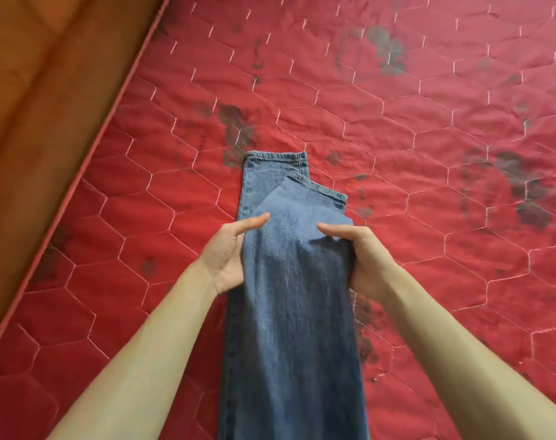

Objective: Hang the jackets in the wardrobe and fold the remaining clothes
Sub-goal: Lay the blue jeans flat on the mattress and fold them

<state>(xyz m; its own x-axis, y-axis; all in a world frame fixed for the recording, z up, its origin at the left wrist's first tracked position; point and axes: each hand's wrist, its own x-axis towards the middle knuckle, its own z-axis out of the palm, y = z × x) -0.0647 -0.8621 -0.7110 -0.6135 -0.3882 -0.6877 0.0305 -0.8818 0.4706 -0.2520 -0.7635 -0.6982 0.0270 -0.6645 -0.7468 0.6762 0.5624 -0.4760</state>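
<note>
A pair of blue jeans (289, 312) lies lengthwise on the red quilted mattress (429, 154), legs stacked, hems pointing away from me. The upper leg's hem sits skewed to the right of the lower one. My left hand (229, 252) grips the left edge of the jeans, thumb on top and fingers tucked underneath. My right hand (362, 258) grips the right edge the same way, bunching the denim slightly. Both hands hold the fabric about a third of the way down from the hems. The waist end runs out of the bottom of the frame.
The mattress has dark stains in several spots. Its piped left edge (89, 154) runs diagonally, and beyond it is an orange-brown surface (32, 90) at the upper left. Bare mattress extends to the right and beyond the hems.
</note>
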